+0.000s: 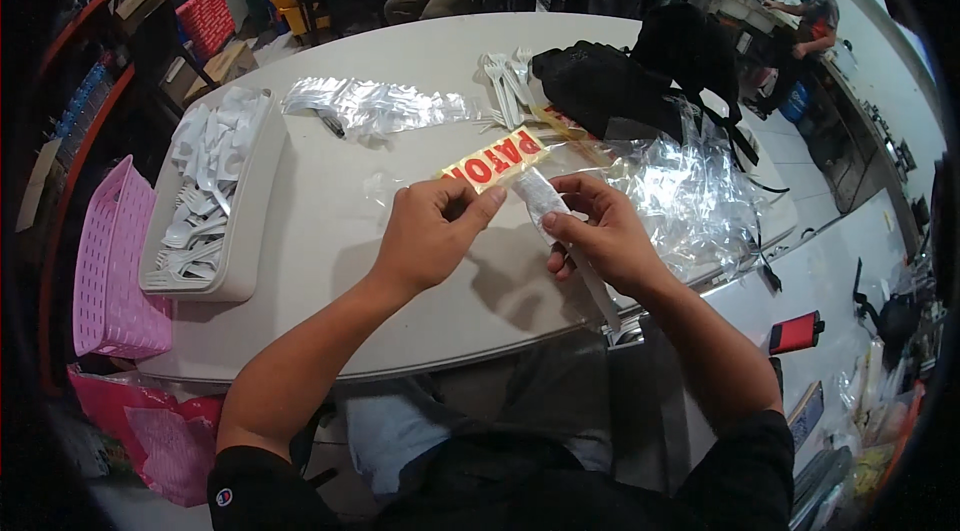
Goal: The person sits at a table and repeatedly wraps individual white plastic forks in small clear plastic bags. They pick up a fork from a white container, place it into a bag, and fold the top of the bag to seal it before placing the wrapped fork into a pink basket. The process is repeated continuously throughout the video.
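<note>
Over the near part of the table, my left hand [435, 231] pinches the lower edge of a small yellow packet [508, 153] with large red lettering. Close beside it, my right hand [608, 231] is closed around a slim bundle of white plastic cutlery [594, 289], its handle end sticking out below the fingers. A white paper napkin [540, 193] lies along the upper end of that bundle, next to the packet's lower edge. Which utensils are in the bundle is hidden. Beyond the packet lie several loose white plastic forks [508, 89].
A white bin [262, 201] of plastic cutlery and napkins stands at left, beside a pink basket [118, 266]. Clear plastic sleeves [385, 108] lie at the back, more clear plastic [690, 206] at right. A black bag [600, 81] rests behind. Two people are farther off.
</note>
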### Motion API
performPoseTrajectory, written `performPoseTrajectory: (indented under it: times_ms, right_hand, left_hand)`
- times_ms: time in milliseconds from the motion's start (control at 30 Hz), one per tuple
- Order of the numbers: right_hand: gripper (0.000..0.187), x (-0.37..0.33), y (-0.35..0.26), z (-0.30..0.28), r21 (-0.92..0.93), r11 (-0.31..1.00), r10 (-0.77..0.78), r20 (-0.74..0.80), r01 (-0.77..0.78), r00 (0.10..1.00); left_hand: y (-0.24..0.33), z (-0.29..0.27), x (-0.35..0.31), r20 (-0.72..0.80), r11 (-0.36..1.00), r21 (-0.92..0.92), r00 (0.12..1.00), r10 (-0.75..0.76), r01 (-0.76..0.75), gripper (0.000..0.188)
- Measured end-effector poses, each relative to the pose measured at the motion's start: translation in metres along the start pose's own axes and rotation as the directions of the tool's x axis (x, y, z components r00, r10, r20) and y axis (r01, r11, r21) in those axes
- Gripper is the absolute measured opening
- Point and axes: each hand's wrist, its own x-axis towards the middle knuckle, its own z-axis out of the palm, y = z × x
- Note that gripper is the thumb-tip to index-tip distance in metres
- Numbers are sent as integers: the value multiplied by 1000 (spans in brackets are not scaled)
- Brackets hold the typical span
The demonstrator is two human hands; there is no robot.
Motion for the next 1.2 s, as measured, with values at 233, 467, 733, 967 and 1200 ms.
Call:
performPoseTrajectory:
  times_ms: [233, 467, 733, 967, 1200]
  right_hand:
    - [35, -1, 4, 5, 226, 966, 120, 22, -122, 993]
    - [31, -3, 9, 4, 416, 882, 187, 122, -221, 975]
    - [30, -6, 11, 11, 404, 891, 181, 106, -208, 978]
    - [29, -5, 16, 11, 421, 883, 171, 124, -208, 977]
    - [33, -6, 17, 10, 414, 883, 174, 146, -220, 974]
  left_hand:
    - [16, 13, -5, -403, 930, -97, 869, 289, -354, 15]
    - [6, 3, -5, -106, 739, 348, 759, 642, -577, 13]
    - [1, -3, 1, -97, 673, 487, 731, 676, -558, 13]
    - [10, 5, -6, -178, 855, 191, 840, 513, -482, 15]
    - [-5, 9, 2, -172, 887, 62, 870, 462, -458, 13]
